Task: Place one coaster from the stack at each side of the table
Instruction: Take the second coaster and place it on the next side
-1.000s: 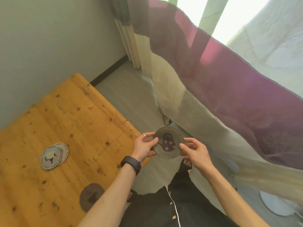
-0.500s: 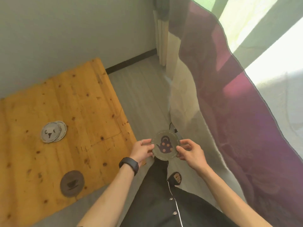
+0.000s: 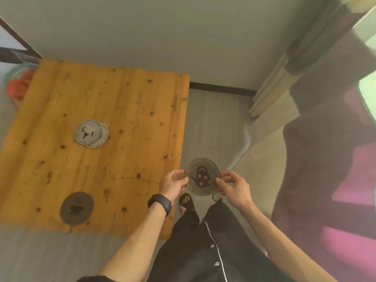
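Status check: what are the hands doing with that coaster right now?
Left hand and right hand pinch teapot coaster over the floor, beside the table. One coaster already placed. Nothing in the way.

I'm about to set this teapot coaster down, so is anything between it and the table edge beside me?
Nothing visible. The teapot coaster, pinched between the left hand and right hand, hangs over the floor just off the table. The near strip of tabletop is bare; the dark coaster and pale stack lie farther in.

No legible text anywhere
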The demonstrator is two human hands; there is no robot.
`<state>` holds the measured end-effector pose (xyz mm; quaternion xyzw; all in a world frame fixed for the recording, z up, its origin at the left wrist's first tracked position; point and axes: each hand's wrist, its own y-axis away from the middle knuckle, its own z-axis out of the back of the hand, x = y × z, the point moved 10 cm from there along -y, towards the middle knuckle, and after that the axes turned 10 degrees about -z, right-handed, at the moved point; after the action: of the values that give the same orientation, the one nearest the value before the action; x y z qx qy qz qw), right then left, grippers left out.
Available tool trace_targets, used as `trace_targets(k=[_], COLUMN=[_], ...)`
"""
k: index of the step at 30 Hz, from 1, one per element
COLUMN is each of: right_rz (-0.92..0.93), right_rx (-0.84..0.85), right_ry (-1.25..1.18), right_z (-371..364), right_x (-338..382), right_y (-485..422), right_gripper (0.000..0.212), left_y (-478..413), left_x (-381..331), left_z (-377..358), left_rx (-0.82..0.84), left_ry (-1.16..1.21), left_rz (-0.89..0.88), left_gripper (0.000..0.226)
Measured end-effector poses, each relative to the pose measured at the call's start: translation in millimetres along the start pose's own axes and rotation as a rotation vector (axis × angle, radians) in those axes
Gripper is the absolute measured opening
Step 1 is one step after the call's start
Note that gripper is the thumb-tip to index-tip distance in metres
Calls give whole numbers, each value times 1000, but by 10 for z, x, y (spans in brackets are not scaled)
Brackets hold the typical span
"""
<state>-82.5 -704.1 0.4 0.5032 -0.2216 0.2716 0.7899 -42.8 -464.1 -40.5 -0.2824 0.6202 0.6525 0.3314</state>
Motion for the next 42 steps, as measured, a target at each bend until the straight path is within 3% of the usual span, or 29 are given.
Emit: trace_targets(k=[13,24,32,42], right_rz=[352,591,637,678], right_rx=[355,722,768,685], right_ry=[605,1185,1334,1259], right_z=[-1032,-2131,-2542,-2726], right_x=[1868,2375,2133,2104], right_y=[-1427,-2236,-2566,-2662], right_gripper=[2,15,23,17], left_y=[-679,-921,-1100,-1225], left_x=[-192,46,303,500], left_z=[535,192,44,245], left_rx=[-561,-999,-1147,-1196], left_ry=[313,505,520,441], left_rz=[146,382,518,562], left_gripper=[19,12,19,22])
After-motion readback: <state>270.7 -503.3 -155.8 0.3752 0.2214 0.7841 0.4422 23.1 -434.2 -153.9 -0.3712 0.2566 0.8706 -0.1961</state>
